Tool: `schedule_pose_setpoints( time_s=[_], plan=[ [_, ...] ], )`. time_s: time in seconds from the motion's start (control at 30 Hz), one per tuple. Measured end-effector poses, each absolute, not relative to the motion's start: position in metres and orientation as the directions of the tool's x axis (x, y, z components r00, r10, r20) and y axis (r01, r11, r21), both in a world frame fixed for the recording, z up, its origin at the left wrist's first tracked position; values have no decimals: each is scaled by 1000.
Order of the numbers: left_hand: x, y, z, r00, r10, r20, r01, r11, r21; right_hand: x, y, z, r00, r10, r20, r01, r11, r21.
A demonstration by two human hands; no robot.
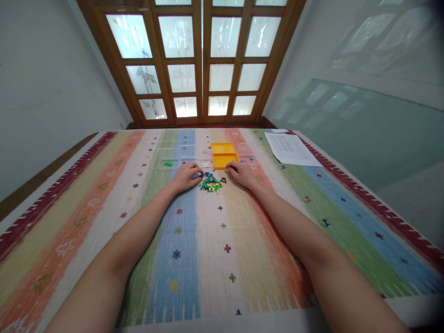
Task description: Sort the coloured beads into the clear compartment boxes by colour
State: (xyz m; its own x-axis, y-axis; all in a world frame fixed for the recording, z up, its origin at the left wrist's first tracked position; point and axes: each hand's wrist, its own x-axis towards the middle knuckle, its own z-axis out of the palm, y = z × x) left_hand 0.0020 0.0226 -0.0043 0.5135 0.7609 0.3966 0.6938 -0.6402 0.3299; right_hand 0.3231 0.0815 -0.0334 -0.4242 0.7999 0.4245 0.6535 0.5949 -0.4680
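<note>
A small heap of tiny coloured bricks [211, 182] lies on the striped cloth between my two hands. My left hand [187, 176] rests palm down just left of the heap, its fingertips at the heap's edge; whether it pinches a piece is hidden. On the right side my right hand [241, 173] lies flat, fingers pointing toward the heap and the yellow tray [224, 155] just behind it. A clear tray [173, 163] with a few green pieces sits behind the left hand.
A printed sheet of paper [290, 149] lies at the far right of the table. A second clear tray [248, 160] sits right of the yellow one. Wooden glazed doors [203, 60] stand beyond the table's far edge, with white walls on both sides.
</note>
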Motion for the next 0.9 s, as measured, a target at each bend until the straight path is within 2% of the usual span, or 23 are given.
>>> schedule_pose_setpoints(
  time_s=[0.13,0.37,0.6,0.77,0.9],
  plan=[
    [-7,28,-6,429,809,401,739,-570,359,323,81,-33,-426,803,417,660,591,-463],
    [-20,36,-7,194,865,462,868,-371,329,321,79,-32,-425,812,400,662,580,-475],
    [-33,43,-12,-7,855,519,919,-199,339,320,81,-33,-436,803,407,646,594,-479],
    [-35,44,-16,3,842,539,929,-201,309,320,80,-33,-429,810,400,650,584,-485],
    [-25,40,-13,169,853,494,896,-342,285,320,79,-32,-424,810,404,648,583,-489]
  ],
)
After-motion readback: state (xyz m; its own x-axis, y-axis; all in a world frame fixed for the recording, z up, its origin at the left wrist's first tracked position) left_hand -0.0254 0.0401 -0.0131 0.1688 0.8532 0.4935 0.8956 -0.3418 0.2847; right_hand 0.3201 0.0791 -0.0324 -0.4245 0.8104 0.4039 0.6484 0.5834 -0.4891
